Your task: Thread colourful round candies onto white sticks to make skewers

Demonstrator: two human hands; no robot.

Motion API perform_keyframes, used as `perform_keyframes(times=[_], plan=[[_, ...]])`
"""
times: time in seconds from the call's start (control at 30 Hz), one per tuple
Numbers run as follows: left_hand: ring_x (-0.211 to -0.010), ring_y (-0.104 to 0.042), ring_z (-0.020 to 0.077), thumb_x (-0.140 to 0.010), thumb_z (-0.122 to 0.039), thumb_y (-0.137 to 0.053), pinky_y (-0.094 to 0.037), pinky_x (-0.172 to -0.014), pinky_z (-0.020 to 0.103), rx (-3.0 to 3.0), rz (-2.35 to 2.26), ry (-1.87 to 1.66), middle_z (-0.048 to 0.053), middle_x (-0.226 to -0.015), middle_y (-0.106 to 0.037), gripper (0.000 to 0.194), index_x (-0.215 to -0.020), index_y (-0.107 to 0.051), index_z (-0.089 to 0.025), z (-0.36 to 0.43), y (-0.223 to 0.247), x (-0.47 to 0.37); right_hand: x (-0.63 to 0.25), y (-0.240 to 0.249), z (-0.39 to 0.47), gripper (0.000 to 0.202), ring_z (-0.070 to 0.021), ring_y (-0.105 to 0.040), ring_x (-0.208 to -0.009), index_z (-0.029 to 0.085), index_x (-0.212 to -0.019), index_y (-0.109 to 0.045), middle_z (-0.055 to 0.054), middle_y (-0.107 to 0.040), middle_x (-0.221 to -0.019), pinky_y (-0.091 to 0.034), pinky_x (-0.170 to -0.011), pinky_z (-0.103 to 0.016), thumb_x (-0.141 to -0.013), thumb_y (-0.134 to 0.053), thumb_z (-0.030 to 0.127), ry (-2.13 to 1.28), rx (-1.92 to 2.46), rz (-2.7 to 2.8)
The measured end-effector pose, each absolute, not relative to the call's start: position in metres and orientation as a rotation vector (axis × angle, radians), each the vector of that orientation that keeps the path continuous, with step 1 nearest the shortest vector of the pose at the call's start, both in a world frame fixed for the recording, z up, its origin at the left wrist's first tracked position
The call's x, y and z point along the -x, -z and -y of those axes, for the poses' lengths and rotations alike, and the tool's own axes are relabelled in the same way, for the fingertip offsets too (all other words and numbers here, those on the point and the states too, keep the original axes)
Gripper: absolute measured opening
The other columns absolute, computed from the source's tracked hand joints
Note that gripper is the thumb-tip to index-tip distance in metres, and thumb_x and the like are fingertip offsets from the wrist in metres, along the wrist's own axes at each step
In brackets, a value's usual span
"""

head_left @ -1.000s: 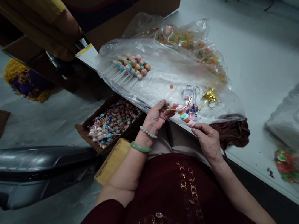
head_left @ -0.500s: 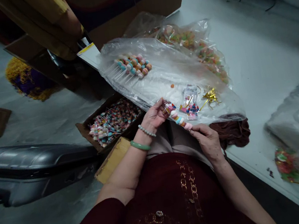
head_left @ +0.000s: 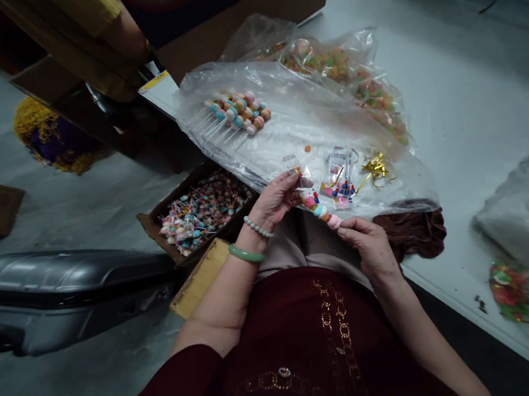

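Observation:
A stick of pink, white, blue and brown candy balls (head_left: 320, 211) slants between my two hands. My left hand (head_left: 281, 198) pinches a small clear printed bag (head_left: 306, 181) whose lower part covers the stick's upper balls. At the other end, my right hand (head_left: 367, 241) has its thumb and fingers closed on the stick's lower end by the pink ball. Beyond them, more clear printed bags (head_left: 340, 175) and gold twist ties (head_left: 377, 169) lie on a plastic sheet (head_left: 279, 138). Several finished-looking candy sticks (head_left: 243, 112) are piled at the sheet's left.
An open carton of wrapped candy sticks (head_left: 203, 211) stands at my left, near a dark suitcase (head_left: 60, 279). Bags of orange and green candy (head_left: 328, 62) lie behind the sheet, and a brown cloth (head_left: 415, 232) at its right. Part of another person (head_left: 88, 25) shows at upper left.
The clear bag now reaches down over the upper balls of the candy stick, which showed uncovered before. My left hand still pinches the bag; my right hand has barely moved.

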State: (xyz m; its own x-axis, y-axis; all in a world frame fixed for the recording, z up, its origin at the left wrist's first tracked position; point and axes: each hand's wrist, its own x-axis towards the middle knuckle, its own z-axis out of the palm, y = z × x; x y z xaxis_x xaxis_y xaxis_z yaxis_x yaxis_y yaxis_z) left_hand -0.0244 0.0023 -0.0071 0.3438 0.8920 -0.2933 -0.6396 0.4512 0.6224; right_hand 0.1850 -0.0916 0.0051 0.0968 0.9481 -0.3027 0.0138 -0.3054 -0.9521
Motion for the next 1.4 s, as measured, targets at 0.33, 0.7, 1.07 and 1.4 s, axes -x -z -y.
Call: perform_keyframes(times=[0.33,0.7,1.07,1.4], plan=[[-0.063,-0.067,0.0136,-0.074,-0.034,-0.077,-0.057,-0.069,0.030,-0.315,-0.711,-1.157,0.000,-0.073,-0.067,0.028,-0.085,-0.060,-0.015,0.015,0.006,-0.009,-0.182,0.015,0.091,0.012,-0.0181,-0.060,-0.077,0.020,-0.079,-0.068,-0.002,-0.068,-0.079,-0.046,-0.077,-0.032,-0.083,-0.062,0.030,-0.625,1.526,1.400],[-0.059,-0.060,0.0084,-0.064,-0.029,-0.084,-0.051,-0.066,0.024,-0.334,-0.758,-1.055,-0.002,-0.066,-0.063,0.034,-0.086,-0.064,-0.013,0.013,0.007,-0.010,-0.186,0.020,0.090,0.014,-0.0199,-0.061,-0.080,0.022,-0.087,-0.068,-0.006,-0.071,-0.084,-0.046,-0.079,-0.034,-0.089,-0.054,0.023,-0.271,1.456,1.742],[-0.067,-0.066,0.0144,-0.067,-0.033,-0.083,-0.054,-0.074,0.033,-0.440,-0.765,-1.016,0.002,-0.075,-0.069,0.033,-0.082,-0.061,-0.014,0.018,0.015,-0.012,-0.181,0.011,0.079,0.023,-0.0087,-0.040,-0.050,0.017,-0.073,-0.068,0.004,-0.053,-0.056,-0.026,-0.048,-0.022,-0.063,-0.073,0.036,-1.447,1.464,0.842],[-0.061,-0.062,0.0148,-0.074,-0.047,-0.075,-0.053,-0.069,0.031,-0.393,-0.810,-1.013,0.002,-0.062,-0.063,0.036,-0.076,-0.063,-0.013,0.015,0.008,0.002,-0.177,0.016,0.079,0.016,-0.0118,-0.045,-0.063,0.019,-0.077,-0.071,0.004,-0.056,-0.065,-0.036,-0.064,-0.026,-0.072,-0.068,0.033,-1.299,1.433,1.206]])
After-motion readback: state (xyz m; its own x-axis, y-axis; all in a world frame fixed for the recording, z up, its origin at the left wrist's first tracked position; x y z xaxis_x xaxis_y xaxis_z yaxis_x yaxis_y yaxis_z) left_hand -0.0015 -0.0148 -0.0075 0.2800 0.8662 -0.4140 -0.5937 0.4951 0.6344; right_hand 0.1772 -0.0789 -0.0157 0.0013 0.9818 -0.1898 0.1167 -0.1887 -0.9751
